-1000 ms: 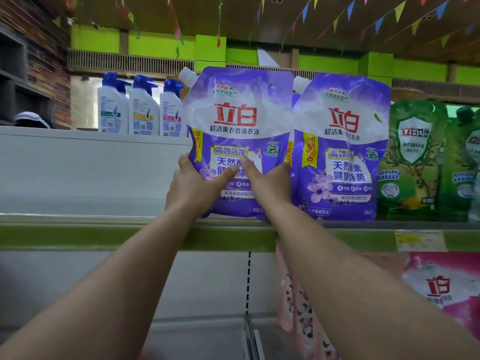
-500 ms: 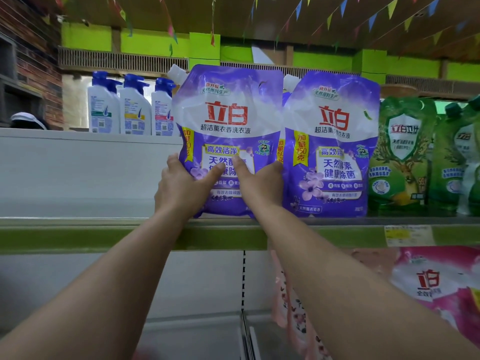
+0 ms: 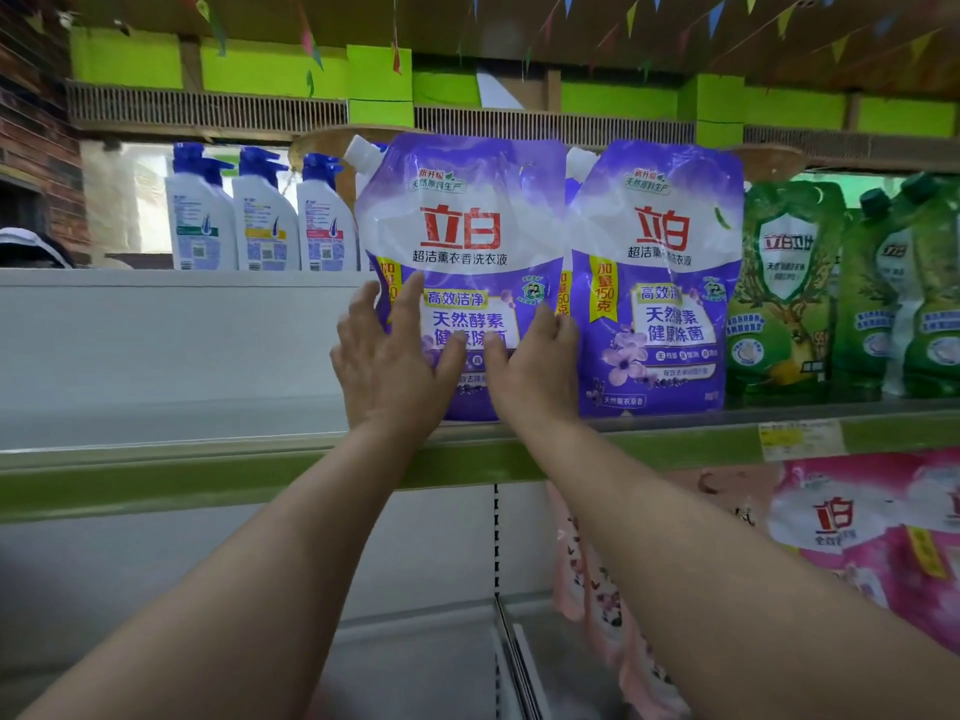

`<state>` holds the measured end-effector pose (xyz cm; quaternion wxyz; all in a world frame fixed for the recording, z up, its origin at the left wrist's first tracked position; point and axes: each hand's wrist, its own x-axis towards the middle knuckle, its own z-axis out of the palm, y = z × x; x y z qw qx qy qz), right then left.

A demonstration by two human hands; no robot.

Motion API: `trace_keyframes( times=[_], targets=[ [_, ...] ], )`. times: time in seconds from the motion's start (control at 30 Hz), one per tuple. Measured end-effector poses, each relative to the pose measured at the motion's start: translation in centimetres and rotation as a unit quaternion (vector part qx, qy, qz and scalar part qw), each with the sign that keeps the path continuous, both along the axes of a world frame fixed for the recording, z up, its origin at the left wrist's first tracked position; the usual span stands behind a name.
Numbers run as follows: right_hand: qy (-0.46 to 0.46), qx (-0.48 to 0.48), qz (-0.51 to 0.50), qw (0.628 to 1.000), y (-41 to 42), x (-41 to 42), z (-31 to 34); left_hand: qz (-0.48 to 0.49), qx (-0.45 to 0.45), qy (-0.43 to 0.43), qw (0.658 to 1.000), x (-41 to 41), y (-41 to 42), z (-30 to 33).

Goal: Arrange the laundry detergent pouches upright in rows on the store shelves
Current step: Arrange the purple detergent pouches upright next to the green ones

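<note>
A purple detergent pouch [image 3: 462,226] stands upright on the top shelf [image 3: 208,475], its white spout at the upper left. My left hand [image 3: 389,361] lies against its lower left front, fingers straight and spread, thumb stretched across the label. My right hand [image 3: 535,371] holds the pouch's lower right edge, fingers bent over that edge and thumb on the front. Touching it on the right stands a second purple pouch [image 3: 660,283], also upright, with another pouch's spout showing behind it.
Green pouches [image 3: 789,288] fill the shelf to the right. Three white spray bottles [image 3: 265,220] stand behind the shelf's back panel on the left. Pink pouches [image 3: 862,537] sit on the shelf below. The top shelf's left stretch holds nothing.
My left hand has loosened from gripping the pouch's left edge and its fingers now lie straight on the front. The pouch stands a little straighter against its neighbour.
</note>
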<state>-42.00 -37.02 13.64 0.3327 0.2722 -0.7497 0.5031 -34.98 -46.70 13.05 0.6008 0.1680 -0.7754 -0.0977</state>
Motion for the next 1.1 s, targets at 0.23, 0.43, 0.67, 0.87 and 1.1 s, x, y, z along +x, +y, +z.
trace_keyframes(
  times=[0.23, 0.43, 0.67, 0.87, 1.1],
  targets=[
    [0.093, 0.015, -0.053, 0.994, 3.6, 0.0, -1.1, 0.012, -0.077, -0.041, 0.996, 0.1, 1.4, -0.4],
    [0.024, -0.07, -0.102, 0.992, 9.0, -3.3, 0.0, 0.001, -0.073, -0.05, 0.996, -1.4, 4.9, -0.4],
    [-0.095, -0.133, -0.116, 0.98, 14.3, -8.4, 1.1, -0.079, -0.098, -0.088, 0.988, -5.5, 10.5, -0.2],
    [-0.169, -0.111, -0.02, 0.979, 16.6, -12.4, 1.7, -0.098, -0.072, -0.119, 0.985, -9.6, 14.3, 0.3],
    [-0.239, -0.065, 0.142, 0.958, 16.2, -15.3, 1.5, -0.023, -0.051, -0.162, 0.985, -12.1, 15.5, 0.0]
  ],
)
